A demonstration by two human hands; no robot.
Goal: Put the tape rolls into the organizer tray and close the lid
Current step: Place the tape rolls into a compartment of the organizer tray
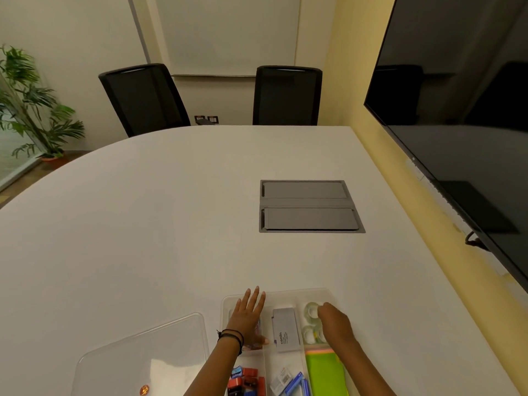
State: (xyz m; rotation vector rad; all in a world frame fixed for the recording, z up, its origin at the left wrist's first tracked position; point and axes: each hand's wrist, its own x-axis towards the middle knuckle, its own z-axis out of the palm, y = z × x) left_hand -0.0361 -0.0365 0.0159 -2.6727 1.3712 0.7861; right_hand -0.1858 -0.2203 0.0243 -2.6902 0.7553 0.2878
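Two clear tape rolls (312,309) sit in the far right compartment of the clear organizer tray (281,292), one behind the other, the nearer one (310,334) partly hidden by the wrist. The right hand (334,321) hangs over them with fingers curled downward; whether the fingers actually grip the far roll cannot be made out. The left hand (248,318) lies flat and spread wide over the tray's far left compartment, holding nothing. Between the hands a grey box (284,328) lies in the middle compartment. Nearer compartments hold red and blue small items (245,380) and green sticky pads (325,372). The clear lid (137,358) lies off the tray, just to its left on the white table (143,224).
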